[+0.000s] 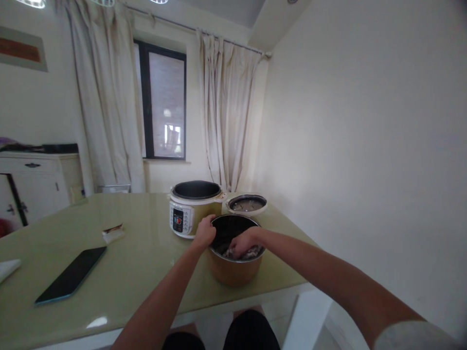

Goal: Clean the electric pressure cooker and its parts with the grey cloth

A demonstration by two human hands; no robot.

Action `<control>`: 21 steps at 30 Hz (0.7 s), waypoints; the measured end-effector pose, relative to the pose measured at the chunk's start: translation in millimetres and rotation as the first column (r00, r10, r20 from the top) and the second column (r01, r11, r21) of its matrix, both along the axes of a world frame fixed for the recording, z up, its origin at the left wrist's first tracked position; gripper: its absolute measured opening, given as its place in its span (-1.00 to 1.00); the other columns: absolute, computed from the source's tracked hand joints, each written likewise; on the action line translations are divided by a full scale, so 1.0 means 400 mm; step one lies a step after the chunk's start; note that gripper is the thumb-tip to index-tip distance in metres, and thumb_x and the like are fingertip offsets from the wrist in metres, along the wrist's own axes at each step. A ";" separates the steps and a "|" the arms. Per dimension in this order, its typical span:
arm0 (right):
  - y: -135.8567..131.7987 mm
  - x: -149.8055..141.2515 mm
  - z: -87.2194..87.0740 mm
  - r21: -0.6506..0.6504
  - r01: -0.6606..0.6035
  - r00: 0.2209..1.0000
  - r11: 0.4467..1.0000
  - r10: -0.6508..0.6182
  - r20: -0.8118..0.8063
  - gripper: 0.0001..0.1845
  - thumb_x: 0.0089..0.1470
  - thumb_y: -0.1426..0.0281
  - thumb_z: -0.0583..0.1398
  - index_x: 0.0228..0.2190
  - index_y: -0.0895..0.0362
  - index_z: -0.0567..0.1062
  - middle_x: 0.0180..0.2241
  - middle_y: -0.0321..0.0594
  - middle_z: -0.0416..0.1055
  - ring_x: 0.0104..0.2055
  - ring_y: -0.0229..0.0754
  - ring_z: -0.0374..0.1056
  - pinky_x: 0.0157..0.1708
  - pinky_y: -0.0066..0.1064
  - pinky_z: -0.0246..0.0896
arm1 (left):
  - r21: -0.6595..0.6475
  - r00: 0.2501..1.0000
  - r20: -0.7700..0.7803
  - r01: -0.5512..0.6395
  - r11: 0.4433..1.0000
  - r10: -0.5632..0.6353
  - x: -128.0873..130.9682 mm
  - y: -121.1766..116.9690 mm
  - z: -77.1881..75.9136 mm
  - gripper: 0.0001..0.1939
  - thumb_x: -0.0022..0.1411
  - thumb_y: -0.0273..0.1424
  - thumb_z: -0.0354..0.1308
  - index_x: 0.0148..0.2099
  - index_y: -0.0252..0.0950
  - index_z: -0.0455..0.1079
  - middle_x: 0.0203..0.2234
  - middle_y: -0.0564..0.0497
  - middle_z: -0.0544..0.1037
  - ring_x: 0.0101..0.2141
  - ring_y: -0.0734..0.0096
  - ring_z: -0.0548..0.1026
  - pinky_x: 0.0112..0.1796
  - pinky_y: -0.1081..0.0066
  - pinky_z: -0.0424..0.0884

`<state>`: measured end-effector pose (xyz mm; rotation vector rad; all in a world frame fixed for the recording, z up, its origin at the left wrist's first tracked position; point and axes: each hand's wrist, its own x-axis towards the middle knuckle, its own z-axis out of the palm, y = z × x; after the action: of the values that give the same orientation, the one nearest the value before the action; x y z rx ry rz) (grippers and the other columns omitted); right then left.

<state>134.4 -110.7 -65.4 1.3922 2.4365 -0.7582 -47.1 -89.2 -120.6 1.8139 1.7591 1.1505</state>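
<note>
A copper-coloured inner pot [235, 274] with a dark inside stands near the front edge of the table, tilted slightly towards me. My left hand [205, 234] is closed on the left side of its rim. Down inside the pot, my right hand [243, 242] is closed on a crumpled greyish cloth [254, 252], against the near inner wall. The fingertips are partly hidden. Just behind the pot is the white and yellow-green electric cooker [204, 214], uncovered, its control panel facing left of me. Its round lid [248, 205] lies inner side up on the right.
On the left of the glossy pale green table [146, 272] lies a dark flat tablet-like slab [73, 274]. Beyond it is a small packet [113, 235], and a white item [9, 268] sits at the far left edge. A wall [365, 146] runs close along the right.
</note>
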 end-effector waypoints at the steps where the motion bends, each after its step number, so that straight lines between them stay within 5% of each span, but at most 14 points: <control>1: 0.004 0.006 0.001 -0.010 -0.047 0.996 0.999 0.047 0.073 -0.77 -0.04 0.30 0.38 -0.27 0.03 0.72 -0.31 -0.31 0.64 -0.29 -0.08 0.57 -0.19 -0.29 0.46 | 0.001 1.000 0.000 0.008 1.000 -0.008 0.001 -0.001 0.001 -0.36 0.16 -0.70 0.02 0.27 -0.39 0.48 0.17 -0.24 0.59 0.20 0.13 0.52 0.24 0.23 0.37; 3: 0.015 0.011 -0.004 -0.046 -0.153 0.964 0.987 0.160 0.212 -0.74 -0.06 0.35 0.39 -0.24 0.03 0.72 -0.28 -0.28 0.65 -0.23 -0.04 0.57 -0.14 -0.25 0.45 | -0.003 1.000 -0.004 0.020 1.000 -0.020 0.001 -0.004 0.004 -0.37 0.17 -0.70 0.02 0.25 -0.35 0.51 0.16 -0.19 0.60 0.19 0.15 0.52 0.24 0.26 0.37; 6: 0.032 0.015 -0.027 0.124 -0.242 0.918 0.962 0.186 0.350 -0.75 -0.10 0.47 0.40 -0.28 0.08 0.71 -0.26 -0.16 0.65 -0.13 0.07 0.57 -0.05 -0.13 0.42 | -0.019 1.000 -0.019 0.020 1.000 -0.021 -0.001 -0.008 0.010 -0.37 0.18 -0.70 0.01 0.24 -0.34 0.51 0.17 -0.18 0.60 0.21 0.16 0.51 0.24 0.26 0.36; 10: 0.048 0.019 -0.046 0.364 -0.309 0.926 0.879 0.191 0.325 -0.77 0.08 0.57 0.26 -0.26 0.11 0.68 -0.02 0.02 0.61 0.21 0.16 0.38 0.22 0.03 0.19 | -0.033 0.999 -0.047 0.008 0.999 -0.010 -0.002 -0.016 0.020 -0.38 0.20 -0.68 0.00 0.27 -0.36 0.49 0.18 -0.22 0.58 0.19 0.11 0.52 0.22 0.23 0.38; 13: 0.069 0.007 -0.021 0.383 -0.444 0.891 0.810 0.352 0.288 -0.74 0.21 0.52 0.21 -0.21 0.01 0.66 0.16 -0.12 0.52 0.35 0.00 0.21 0.34 -0.10 0.01 | -0.036 0.998 -0.067 0.006 0.999 -0.009 -0.001 -0.023 0.031 -0.43 0.24 -0.63 0.02 0.25 -0.36 0.50 0.14 -0.25 0.61 0.15 0.05 0.56 0.17 0.21 0.42; 15: 0.088 -0.002 0.006 0.362 -0.620 0.784 0.696 0.540 0.305 -0.73 0.29 0.46 0.18 -0.13 -0.07 0.64 0.20 -0.22 0.49 0.35 -0.10 0.19 0.33 -0.18 0.00 | -0.039 0.997 -0.076 0.012 0.999 -0.015 0.000 -0.028 0.038 -0.51 0.28 -0.57 0.03 0.18 -0.35 0.55 0.05 -0.25 0.66 0.08 0.02 0.60 0.13 0.18 0.45; 18: 0.113 0.006 0.030 0.388 -0.836 0.537 0.388 0.725 0.432 -0.66 0.39 0.45 0.08 -0.02 -0.08 0.60 0.15 -0.17 0.50 0.27 -0.11 0.25 0.25 -0.16 0.06 | -0.037 0.997 -0.073 0.018 0.999 -0.021 0.000 -0.033 0.043 -0.57 0.33 -0.51 0.01 0.13 -0.33 0.58 -0.02 -0.22 0.69 0.03 0.03 0.62 0.10 0.19 0.47; 19: 0.118 0.016 0.031 0.424 -0.847 0.511 0.321 0.710 0.484 -0.65 0.39 0.46 0.07 0.00 -0.06 0.59 0.14 -0.15 0.50 0.25 -0.08 0.26 0.22 -0.14 0.09 | -0.035 0.997 -0.068 0.020 0.999 -0.023 -0.001 -0.033 0.042 -0.56 0.33 -0.51 0.01 0.15 -0.33 0.57 0.00 -0.21 0.69 0.05 0.05 0.62 0.11 0.21 0.46; 21: 0.120 0.044 0.024 0.526 -0.789 0.599 0.318 0.592 0.539 -0.67 0.33 0.45 0.16 0.04 -0.04 0.58 0.14 -0.10 0.49 0.23 0.00 0.28 0.16 -0.10 0.15 | -0.031 0.998 -0.055 0.025 0.999 -0.027 -0.002 -0.031 0.038 -0.53 0.32 -0.53 0.03 0.20 -0.34 0.54 0.06 -0.19 0.67 0.10 0.10 0.59 0.15 0.25 0.43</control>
<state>151.9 -62.6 -55.6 0.2972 2.8039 0.6729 -47.9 -101.4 -105.5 1.8615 1.7687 1.0675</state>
